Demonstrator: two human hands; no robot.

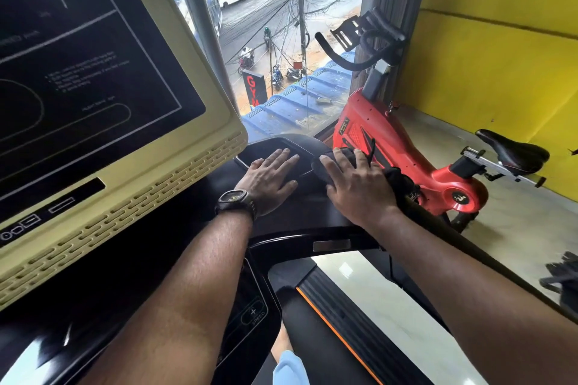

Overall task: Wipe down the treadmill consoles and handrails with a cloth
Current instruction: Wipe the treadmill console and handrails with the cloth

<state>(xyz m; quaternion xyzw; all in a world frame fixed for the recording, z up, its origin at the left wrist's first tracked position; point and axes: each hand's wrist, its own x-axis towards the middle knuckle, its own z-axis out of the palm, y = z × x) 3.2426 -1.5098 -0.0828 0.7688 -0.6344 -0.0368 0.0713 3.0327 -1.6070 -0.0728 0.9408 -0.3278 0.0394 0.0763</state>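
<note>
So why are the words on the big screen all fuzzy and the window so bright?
Head view: the screen sits close at the wide lens's edge, so its small words blur and its frame leans; daylight pours through the window, while the black console below stays dim.

Setting: upper-floor gym, evidenced by a treadmill console (93,109) with running deck (337,322) below, a red spin bike (403,159) against the yellow wall (500,40), and a window (281,25) overlooking a street with a red "GYM" sign (254,91).
</note>
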